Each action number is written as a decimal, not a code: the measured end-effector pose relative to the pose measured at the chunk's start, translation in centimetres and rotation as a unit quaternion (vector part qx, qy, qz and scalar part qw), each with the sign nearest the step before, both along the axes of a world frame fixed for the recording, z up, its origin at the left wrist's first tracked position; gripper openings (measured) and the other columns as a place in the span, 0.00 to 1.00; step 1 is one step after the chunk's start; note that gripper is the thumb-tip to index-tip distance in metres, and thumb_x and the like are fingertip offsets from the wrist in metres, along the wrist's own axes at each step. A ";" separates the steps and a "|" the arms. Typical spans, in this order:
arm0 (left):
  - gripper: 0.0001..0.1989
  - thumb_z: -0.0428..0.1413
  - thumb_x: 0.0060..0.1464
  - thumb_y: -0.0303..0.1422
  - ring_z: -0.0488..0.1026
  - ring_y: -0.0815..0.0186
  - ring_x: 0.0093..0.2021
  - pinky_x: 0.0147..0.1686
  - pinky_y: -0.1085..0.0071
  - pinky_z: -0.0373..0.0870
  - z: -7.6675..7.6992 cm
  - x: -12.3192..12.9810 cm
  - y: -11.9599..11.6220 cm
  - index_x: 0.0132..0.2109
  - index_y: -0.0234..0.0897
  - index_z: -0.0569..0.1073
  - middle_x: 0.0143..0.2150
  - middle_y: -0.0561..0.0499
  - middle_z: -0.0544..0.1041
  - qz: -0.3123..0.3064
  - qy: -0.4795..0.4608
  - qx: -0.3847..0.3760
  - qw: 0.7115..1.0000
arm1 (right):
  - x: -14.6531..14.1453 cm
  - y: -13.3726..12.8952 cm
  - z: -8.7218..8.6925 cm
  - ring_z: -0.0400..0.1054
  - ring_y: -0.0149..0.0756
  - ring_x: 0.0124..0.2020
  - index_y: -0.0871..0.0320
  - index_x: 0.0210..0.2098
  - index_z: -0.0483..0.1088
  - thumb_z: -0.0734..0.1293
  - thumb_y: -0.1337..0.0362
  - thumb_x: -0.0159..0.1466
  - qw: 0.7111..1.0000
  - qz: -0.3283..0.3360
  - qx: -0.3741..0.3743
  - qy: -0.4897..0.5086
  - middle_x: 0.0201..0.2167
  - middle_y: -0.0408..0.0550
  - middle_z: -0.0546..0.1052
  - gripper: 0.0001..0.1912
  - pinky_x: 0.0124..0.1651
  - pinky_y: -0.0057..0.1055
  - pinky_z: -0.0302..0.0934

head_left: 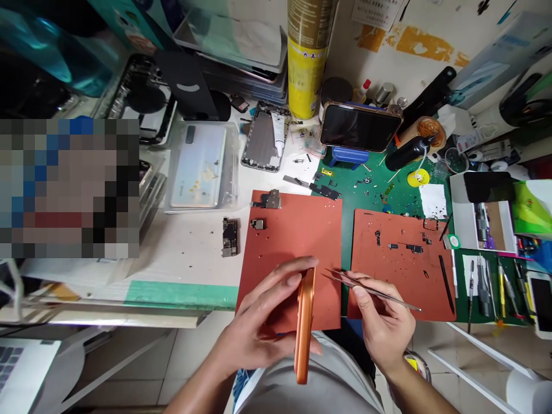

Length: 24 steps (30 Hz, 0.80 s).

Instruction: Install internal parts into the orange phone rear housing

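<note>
My left hand (267,322) is closed around an orange phone housing (304,333), fingertips at its far end and thumb low down. The housing stands edge-on towards me above the near edge of a red mat (297,230), so its broad faces are mostly hidden. In my right hand (386,328) a pair of metal tweezers (399,301) is pinched, its points aimed left and just short of the housing. A small camera module (259,224) and a metal bracket-like part (271,199) lie on the mat. Left of them rests a phone logic board (230,237).
A second red mat (401,287) on the right carries tiny parts and screws. Beyond stand a propped phone (361,127), a yellow spray can (307,80) and a black bottle (405,154). A boxed phone (198,167) lies left; screwdrivers (483,287) lie far right.
</note>
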<state>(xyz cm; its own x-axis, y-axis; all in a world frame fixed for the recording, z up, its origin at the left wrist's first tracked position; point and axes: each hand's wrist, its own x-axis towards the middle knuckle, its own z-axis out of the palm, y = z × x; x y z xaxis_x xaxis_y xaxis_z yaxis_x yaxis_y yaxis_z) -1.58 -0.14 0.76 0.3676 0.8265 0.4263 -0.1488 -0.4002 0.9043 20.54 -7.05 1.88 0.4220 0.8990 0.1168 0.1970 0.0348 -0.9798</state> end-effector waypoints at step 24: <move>0.56 0.78 0.50 0.32 0.75 0.47 0.69 0.69 0.51 0.75 -1.3 0.2 -0.6 0.79 0.42 0.59 0.74 0.40 0.72 0.070 0.004 0.064 0.995 | -0.5 9.2 -1.1 0.86 0.45 0.40 0.59 0.40 0.79 0.81 0.56 0.65 0.971 -0.130 -0.073 0.186 0.35 0.47 0.86 0.14 0.52 0.46 0.83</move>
